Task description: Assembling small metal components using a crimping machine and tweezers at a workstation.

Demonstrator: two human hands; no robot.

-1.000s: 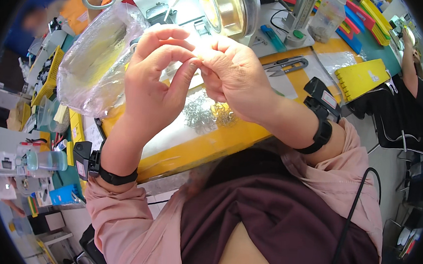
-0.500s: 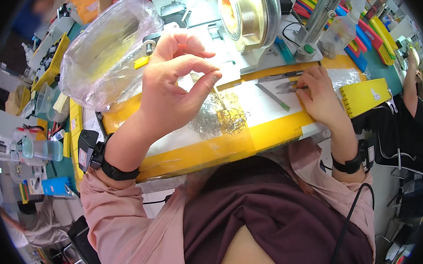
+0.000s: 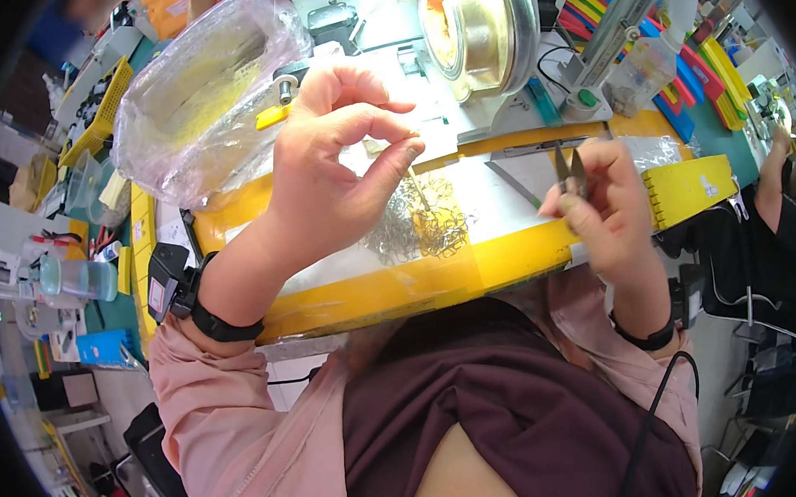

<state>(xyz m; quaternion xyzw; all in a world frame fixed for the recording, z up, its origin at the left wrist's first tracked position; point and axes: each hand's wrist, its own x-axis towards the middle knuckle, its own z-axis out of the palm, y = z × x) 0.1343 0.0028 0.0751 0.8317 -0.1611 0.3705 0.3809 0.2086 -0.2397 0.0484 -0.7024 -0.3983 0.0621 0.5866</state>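
My left hand [image 3: 340, 157] is raised above the work surface, thumb and forefinger pinched together. A thin pale sliver shows just below the fingertips, but I cannot make out what they hold. Under it lies a loose heap of small bent metal wire pieces [image 3: 438, 231], partly on white and partly on yellow. Farther right, my right hand [image 3: 608, 212] is closed round a small two-jawed tool [image 3: 570, 168] with dark pointed tips, spread apart and pointing away from me. A flat narrow metal strip [image 3: 511, 183] lies between the heap and this hand.
Behind the hands stands a round gold-and-silver metal drum [image 3: 486, 42] under bright light. A clear plastic bag [image 3: 210, 97] fills the left side. Slim metal tools [image 3: 543, 148] lie along the back, and a yellow ridged holder [image 3: 693, 189] sits at right. Another person's hand [image 3: 779, 141] is far right.
My right hand has lifted the two-jawed tool off the surface, turning its tips upward and away from me. My left hand keeps its pinch in nearly the same place.
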